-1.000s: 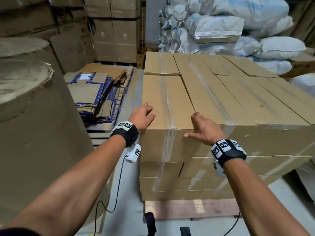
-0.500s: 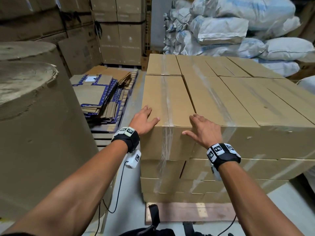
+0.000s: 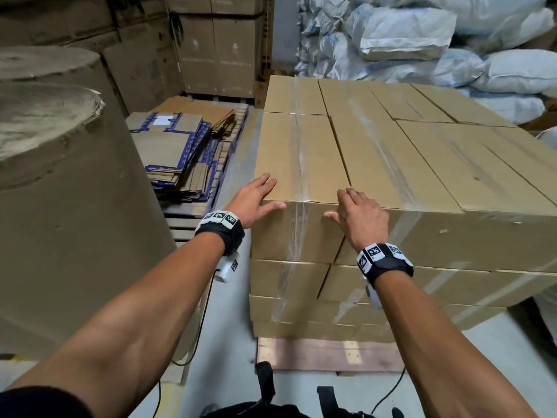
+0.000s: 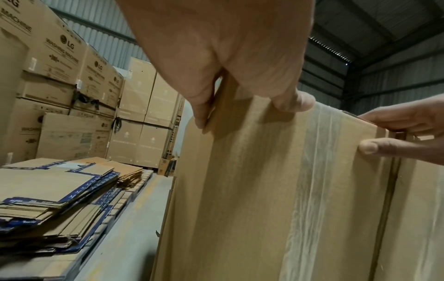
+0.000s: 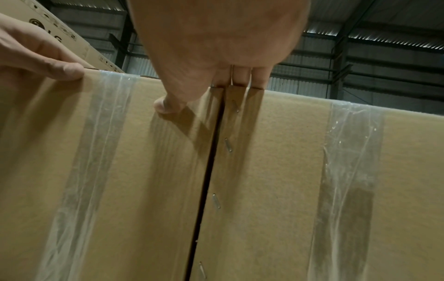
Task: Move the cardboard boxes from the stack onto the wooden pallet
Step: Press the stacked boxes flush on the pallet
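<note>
— Cardboard: long plain brown rectangular box [image 3: 301, 152], near left corner of the top layer of the film-bound stack [image 3: 422, 176], not lifted. Heavy?

— Probably bulky and stiff-walled; a job for both hands. Clear plastic film strip [image 3: 298, 164] over top and front, likely slick and maybe tying it to the layers below.

— Hold?

— Left hand [image 3: 254, 197] spread flat on the near left corner, thumb along the front edge. Right hand [image 3: 361, 218] likewise flat, fingers on top at the seam, thumb on the front face. Neither clenched; pressing, not gripping. Better taken at the two ends, or under the bottom edge.

— Views?

— Head: whole stack on a pinkish wooden board [image 3: 325, 354]. Only from the right wrist: dark gap [image 5: 211, 161] beside the box and metal staples [image 5: 228, 145]. Only from the left wrist: printed washing-machine cartons [image 4: 60, 57].
</note>
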Demonstrator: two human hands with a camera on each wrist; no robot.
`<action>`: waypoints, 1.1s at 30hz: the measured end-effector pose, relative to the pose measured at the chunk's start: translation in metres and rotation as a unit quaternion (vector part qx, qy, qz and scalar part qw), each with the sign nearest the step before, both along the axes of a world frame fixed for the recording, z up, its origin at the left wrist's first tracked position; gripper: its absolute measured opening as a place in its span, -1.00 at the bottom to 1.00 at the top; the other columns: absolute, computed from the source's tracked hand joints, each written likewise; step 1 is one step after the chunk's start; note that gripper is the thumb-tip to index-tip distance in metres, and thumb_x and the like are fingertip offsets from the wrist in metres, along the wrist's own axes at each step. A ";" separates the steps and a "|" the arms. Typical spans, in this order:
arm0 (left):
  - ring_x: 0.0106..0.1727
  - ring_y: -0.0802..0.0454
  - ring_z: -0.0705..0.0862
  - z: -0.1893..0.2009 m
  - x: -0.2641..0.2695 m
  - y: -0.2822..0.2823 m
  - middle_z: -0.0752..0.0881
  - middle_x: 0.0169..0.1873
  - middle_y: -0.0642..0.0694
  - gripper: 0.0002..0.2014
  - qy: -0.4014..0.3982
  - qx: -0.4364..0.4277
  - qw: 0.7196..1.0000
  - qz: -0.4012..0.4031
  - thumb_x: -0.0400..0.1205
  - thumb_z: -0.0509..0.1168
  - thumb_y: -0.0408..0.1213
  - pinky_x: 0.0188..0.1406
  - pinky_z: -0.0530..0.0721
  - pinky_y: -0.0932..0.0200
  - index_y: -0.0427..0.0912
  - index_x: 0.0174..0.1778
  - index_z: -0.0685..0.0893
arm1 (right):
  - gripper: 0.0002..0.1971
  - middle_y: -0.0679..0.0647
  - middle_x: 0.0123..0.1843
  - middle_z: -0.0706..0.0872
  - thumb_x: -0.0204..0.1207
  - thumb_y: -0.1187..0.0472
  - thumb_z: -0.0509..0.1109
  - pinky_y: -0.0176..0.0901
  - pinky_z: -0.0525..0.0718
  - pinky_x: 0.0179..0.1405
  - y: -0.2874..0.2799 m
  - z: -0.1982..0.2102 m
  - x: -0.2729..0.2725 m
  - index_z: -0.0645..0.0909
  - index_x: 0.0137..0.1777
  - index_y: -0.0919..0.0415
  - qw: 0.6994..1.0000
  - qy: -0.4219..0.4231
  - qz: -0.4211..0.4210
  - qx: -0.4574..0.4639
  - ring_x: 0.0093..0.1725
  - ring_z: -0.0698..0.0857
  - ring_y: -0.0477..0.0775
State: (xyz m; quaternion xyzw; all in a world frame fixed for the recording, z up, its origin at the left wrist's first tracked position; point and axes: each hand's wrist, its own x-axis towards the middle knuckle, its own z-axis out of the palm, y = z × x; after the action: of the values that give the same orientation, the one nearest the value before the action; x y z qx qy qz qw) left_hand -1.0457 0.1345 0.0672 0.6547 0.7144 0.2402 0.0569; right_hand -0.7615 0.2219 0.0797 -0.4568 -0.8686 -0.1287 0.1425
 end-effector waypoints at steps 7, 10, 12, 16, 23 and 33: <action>0.79 -0.04 0.25 -0.015 0.004 -0.010 0.17 0.83 0.00 -0.21 -0.027 0.016 0.999 0.010 0.72 0.34 0.21 0.78 0.26 -0.09 -0.03 0.82 0.28 | -0.26 0.24 0.65 0.55 0.69 -0.36 0.26 0.29 0.53 0.60 0.003 -0.018 0.000 0.44 0.66 0.18 0.999 0.037 0.002 -0.013 0.60 0.54 0.31; 0.79 -0.01 0.25 -0.035 0.010 -0.025 0.13 0.84 0.00 -0.22 -0.057 0.069 0.994 0.056 0.75 0.40 0.00 0.76 0.28 -0.04 -0.06 0.84 0.19 | -0.36 0.28 0.79 0.32 0.78 -0.12 0.30 0.31 0.20 0.80 -0.006 -0.032 0.005 0.31 0.74 0.20 0.998 0.054 0.009 -0.013 0.78 0.29 0.31; 0.75 -0.07 0.36 -0.051 0.016 -0.039 0.21 0.82 -0.03 -0.16 -0.090 0.090 0.988 0.087 0.75 0.40 -0.16 0.71 0.41 -0.11 0.02 0.86 0.04 | -0.35 0.23 0.87 0.09 0.79 0.02 0.27 0.24 0.01 0.85 -0.019 -0.049 0.009 0.21 0.80 0.19 0.997 0.081 0.009 -0.011 0.86 0.06 0.25; 0.57 -0.16 0.61 -0.101 0.028 -0.072 0.47 0.69 -0.15 -0.12 -0.208 0.035 0.971 0.115 0.76 0.38 -0.24 0.47 0.69 -0.19 0.15 0.86 -0.07 | -0.41 0.17 0.88 0.02 0.70 0.15 0.32 0.13 -0.07 0.82 -0.061 -0.094 0.021 0.35 0.72 0.15 0.992 0.091 0.001 -0.087 0.87 0.03 0.19; 0.35 -0.10 0.76 -0.192 0.050 -0.140 0.74 0.43 -0.17 -0.46 -0.191 -0.122 0.972 0.055 0.72 0.41 -0.27 0.45 0.64 0.12 -0.08 0.66 0.53 | -0.66 0.17 0.01 0.85 0.74 0.01 0.29 0.12 0.80 -0.07 -0.152 -0.182 0.046 0.51 0.49 -0.08 0.953 0.021 -0.047 -0.297 0.00 0.81 0.34; 0.22 -0.14 0.82 -0.319 0.111 -0.230 0.79 0.32 -0.19 -0.59 -0.233 -0.213 0.949 0.012 0.70 0.37 -0.19 0.29 0.65 0.23 -0.26 0.46 0.71 | -0.71 -0.16 0.24 0.83 0.74 -0.01 0.34 -0.06 0.58 -0.11 -0.237 -0.289 0.058 0.58 0.43 -0.10 0.921 0.005 -0.074 -0.382 0.20 0.78 0.13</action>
State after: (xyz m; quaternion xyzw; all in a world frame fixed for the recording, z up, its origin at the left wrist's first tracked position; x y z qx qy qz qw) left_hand -0.9343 -0.0958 -0.2514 0.5444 0.7237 0.2292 0.3567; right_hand -0.7031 -0.0152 -0.2089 -0.5401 -0.8147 0.2053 -0.0486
